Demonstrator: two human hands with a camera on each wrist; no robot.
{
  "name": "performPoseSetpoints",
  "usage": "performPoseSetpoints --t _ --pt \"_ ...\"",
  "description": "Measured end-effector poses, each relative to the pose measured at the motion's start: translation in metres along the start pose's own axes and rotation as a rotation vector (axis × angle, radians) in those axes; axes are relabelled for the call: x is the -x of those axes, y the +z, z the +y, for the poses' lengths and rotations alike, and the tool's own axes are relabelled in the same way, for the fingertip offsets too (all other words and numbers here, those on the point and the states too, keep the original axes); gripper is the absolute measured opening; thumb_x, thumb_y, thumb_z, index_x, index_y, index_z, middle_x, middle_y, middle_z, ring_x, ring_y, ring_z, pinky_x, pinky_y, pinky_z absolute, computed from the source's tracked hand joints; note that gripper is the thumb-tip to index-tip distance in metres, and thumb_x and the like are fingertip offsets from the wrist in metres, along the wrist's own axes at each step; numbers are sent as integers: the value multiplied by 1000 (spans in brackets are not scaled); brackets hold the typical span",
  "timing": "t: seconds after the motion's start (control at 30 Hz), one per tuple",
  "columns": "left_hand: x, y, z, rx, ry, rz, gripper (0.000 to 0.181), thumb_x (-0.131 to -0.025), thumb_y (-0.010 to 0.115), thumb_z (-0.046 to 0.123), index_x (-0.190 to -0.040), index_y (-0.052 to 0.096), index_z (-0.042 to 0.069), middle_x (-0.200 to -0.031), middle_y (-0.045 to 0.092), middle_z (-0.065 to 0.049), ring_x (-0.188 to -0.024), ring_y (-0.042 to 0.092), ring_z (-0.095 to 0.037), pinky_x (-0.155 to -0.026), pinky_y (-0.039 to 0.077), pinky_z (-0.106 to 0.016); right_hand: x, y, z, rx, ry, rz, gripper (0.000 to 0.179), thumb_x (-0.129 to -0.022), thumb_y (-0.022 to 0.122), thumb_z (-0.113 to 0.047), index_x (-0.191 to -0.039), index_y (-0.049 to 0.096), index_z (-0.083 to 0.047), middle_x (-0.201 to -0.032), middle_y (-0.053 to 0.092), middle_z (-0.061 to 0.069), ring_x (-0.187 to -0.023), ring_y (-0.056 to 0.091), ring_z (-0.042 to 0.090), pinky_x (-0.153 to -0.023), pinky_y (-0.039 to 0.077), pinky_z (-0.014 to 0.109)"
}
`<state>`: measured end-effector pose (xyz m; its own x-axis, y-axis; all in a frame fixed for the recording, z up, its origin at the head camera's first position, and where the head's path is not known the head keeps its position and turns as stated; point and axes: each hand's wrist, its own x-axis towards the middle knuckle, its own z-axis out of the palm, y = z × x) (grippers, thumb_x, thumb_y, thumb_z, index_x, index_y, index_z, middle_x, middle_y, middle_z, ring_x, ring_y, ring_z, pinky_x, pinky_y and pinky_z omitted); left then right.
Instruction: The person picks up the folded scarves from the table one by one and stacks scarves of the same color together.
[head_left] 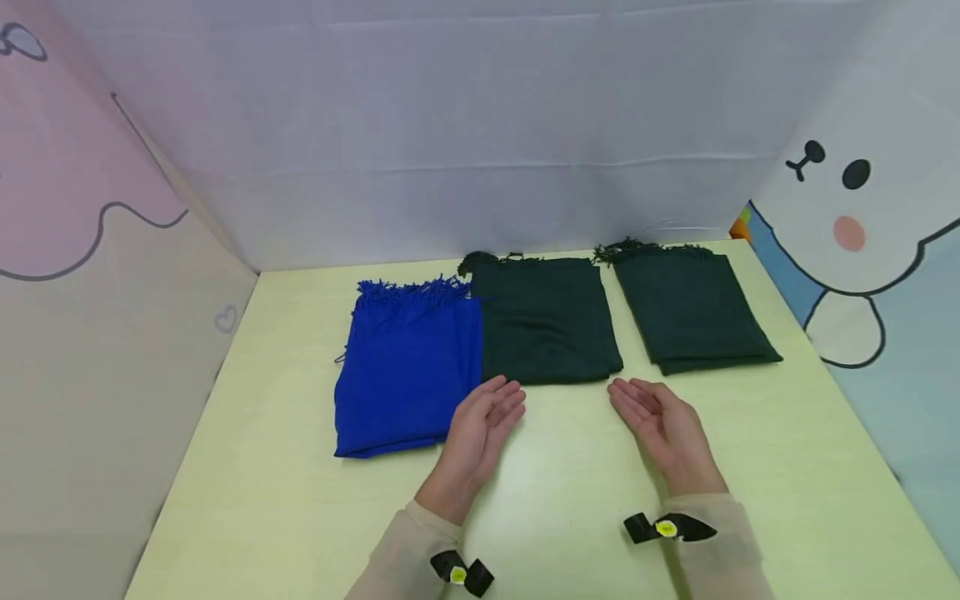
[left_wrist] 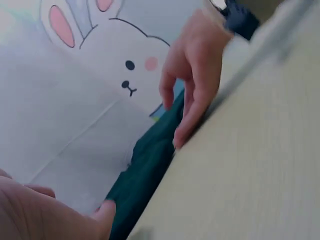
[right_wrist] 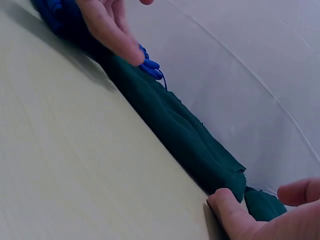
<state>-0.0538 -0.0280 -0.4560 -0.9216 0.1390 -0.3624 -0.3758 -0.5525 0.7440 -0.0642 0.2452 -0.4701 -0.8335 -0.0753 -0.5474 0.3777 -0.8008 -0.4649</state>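
Note:
Three folded, fringed scarves lie side by side: a blue scarf (head_left: 405, 375), a dark green scarf (head_left: 547, 321) in the middle and another dark green scarf (head_left: 693, 308) on the right. My left hand (head_left: 480, 437) is at the lower right edge of the blue scarf, fingers extended toward the middle one. Close to the middle scarf's front right corner is my right hand (head_left: 671, 433), palm turned inward and fingers nearly straight. Neither hand grips anything. Right wrist view: a right fingertip (right_wrist: 224, 196) meets the green cloth's corner in the picture; whether it touches, I cannot tell.
The scarves lie on a pale yellow table (head_left: 285, 517), fringes toward the back. A white cloth wall (head_left: 480, 125) rises behind it. Printed curtains (head_left: 855, 250) with a cartoon animal hang at the right. The blue scarf's edge meets the middle green one.

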Motion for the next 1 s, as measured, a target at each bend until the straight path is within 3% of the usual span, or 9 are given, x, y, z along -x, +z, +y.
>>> performPoseSetpoints --t 0.13,0.27,0.33,0.4,0.57,0.77,1.0 --pt "-5 6 -6 173 -32 92 48 -99 40 3 -143 24 -8 -156 17 -29 -147 23 -41 -118 29 -48 -2 1 0 -32 -7 8 52 -107 45 -16 -153 24 -3 -143 52 18 -144 33 29 -113 34 39" --pt "-10 12 -7 236 16 165 41 -96 42 2 -132 25 -4 -162 1 -22 -151 9 -36 -119 25 -51 -3 1 0 -53 -13 9 51 -107 45 -16 -152 26 -2 -137 57 18 -144 34 29 -113 34 40" --pt "-12 14 -6 247 31 187 46 -95 43 3 -136 21 -2 -162 -2 -20 -151 8 -34 -119 25 -52 -4 0 0 -58 -16 5 53 -107 45 -16 -154 25 -2 -138 57 18 -143 34 29 -113 34 40" --pt "-15 15 -6 268 28 211 42 -95 44 3 -131 21 1 -158 5 -20 -148 13 -34 -119 25 -52 -4 0 1 -70 -15 -3 55 -107 45 -15 -155 22 -2 -142 53 19 -144 34 30 -114 34 40" --pt "-21 15 -7 273 14 232 64 -94 46 1 -147 11 5 -144 15 -14 -138 22 -32 -119 24 -51 -8 0 0 -85 -12 -15 55 -107 45 -13 -155 21 -2 -147 48 19 -144 34 31 -114 34 41" --pt "-30 14 -6 249 29 209 70 -95 47 0 -154 10 2 -156 15 -17 -144 19 -29 -120 23 -50 -13 0 -2 -117 -4 -9 48 -105 46 -9 -149 30 0 -133 60 21 -143 35 29 -114 34 41" --pt "-45 12 -2 279 -4 220 79 -95 51 0 -156 0 2 -144 28 -22 -133 33 -31 -117 31 -44 -15 2 -2 -140 20 8 48 -106 46 -9 -150 29 -2 -127 62 19 -143 35 25 -114 34 39"
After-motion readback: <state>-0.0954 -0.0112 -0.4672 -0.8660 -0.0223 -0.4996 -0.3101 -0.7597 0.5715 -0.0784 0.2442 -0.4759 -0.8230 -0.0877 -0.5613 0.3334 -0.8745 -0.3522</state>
